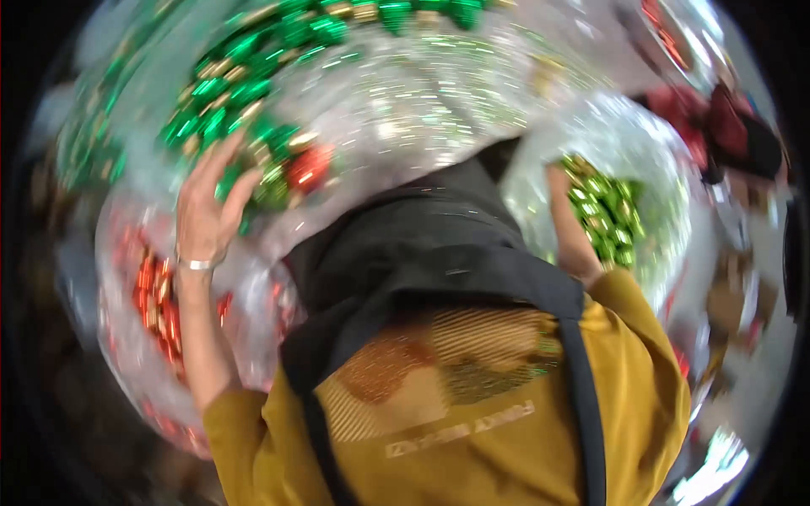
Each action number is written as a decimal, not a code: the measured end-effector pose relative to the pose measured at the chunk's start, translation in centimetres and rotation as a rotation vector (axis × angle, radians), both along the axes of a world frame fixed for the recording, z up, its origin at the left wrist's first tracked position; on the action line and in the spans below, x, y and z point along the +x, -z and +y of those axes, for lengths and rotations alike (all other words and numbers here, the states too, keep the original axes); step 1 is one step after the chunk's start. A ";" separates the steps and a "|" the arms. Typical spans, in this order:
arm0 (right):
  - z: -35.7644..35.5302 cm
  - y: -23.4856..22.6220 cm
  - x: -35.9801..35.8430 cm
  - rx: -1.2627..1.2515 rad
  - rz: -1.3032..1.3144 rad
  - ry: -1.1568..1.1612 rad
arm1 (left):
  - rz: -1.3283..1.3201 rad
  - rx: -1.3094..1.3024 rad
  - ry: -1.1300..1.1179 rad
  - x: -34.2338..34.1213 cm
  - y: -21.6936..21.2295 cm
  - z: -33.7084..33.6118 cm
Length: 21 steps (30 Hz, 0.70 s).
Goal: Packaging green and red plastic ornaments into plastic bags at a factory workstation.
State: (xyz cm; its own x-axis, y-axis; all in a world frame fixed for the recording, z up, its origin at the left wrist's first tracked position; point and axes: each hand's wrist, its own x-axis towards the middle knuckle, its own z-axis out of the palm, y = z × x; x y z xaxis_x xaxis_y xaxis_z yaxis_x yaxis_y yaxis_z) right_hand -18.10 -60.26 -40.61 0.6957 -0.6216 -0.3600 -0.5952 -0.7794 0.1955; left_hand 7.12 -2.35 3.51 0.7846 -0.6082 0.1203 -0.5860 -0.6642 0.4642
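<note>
My left hand (209, 198) is raised at the left, thumb and fingers apart, blurred by motion, with nothing visibly gripped. Just beyond its fingertips lie dark green and gold shiny foil-wrapped pieces (221, 93), like wrapped candies. Beside the thumb are one red shiny piece (310, 167) and a few light green ones (272, 187). At the right, my right hand (559, 181) reaches into a clear plastic bag (658, 160), by a pile of light green and gold foil-wrapped pieces (609, 215). Its fingers are smeared and mostly hidden, so any hold on a piece is unclear.
A clear bag with red and gold foil pieces (159, 304) stands at my left, under the forearm. Clear plastic sheeting (380, 110) spreads ahead. My black apron (422, 219) bulges in the middle. Dark red and black items (726, 131) sit at the far right.
</note>
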 end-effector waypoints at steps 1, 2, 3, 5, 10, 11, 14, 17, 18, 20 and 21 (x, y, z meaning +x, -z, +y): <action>0.2 0.7 -0.6 0.054 -0.020 -0.104 | -0.020 0.054 -0.104 -0.2 -0.4 2.4; 1.2 -0.1 1.0 0.202 -0.141 -0.115 | -0.043 0.025 -0.269 -1.1 -1.1 6.1; 1.7 -1.3 2.1 0.358 -0.240 -0.112 | -0.074 -0.010 -0.422 -2.4 -1.6 9.9; 2.3 -7.1 3.4 0.645 -0.393 -0.021 | -0.030 -0.051 -0.709 -5.2 -0.3 18.0; 3.9 -23.3 0.6 1.487 -0.471 0.377 | 0.065 0.147 -1.069 -15.0 4.1 31.6; 6.4 -28.3 1.3 1.642 -0.354 0.503 | 0.119 0.346 -1.057 -15.8 4.5 30.8; 13.2 -35.3 3.7 1.357 -0.335 0.407 | 0.048 0.575 -1.033 -15.6 6.9 30.9; 15.9 -32.9 6.1 1.681 -0.039 0.132 | -0.075 0.640 -0.944 -9.8 8.1 31.6; 18.9 -34.8 7.4 1.452 -0.020 -0.328 | -0.058 0.684 -0.885 -8.0 8.2 31.2; 21.1 -35.2 10.8 1.222 0.223 -0.549 | -0.067 0.675 -0.834 -6.7 10.1 33.9; 20.6 -35.6 11.8 1.231 0.430 -0.314 | -0.051 0.653 -0.784 -5.7 12.3 35.9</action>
State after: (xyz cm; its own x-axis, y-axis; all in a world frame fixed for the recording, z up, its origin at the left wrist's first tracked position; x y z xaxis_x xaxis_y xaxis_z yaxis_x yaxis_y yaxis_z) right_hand -6.29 -39.68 -4.98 0.4397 0.4269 -0.7902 -0.4284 -0.6736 -0.6023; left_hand 1.39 33.54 -8.83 0.9932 0.1159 -0.0065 0.1139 -0.9837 -0.1388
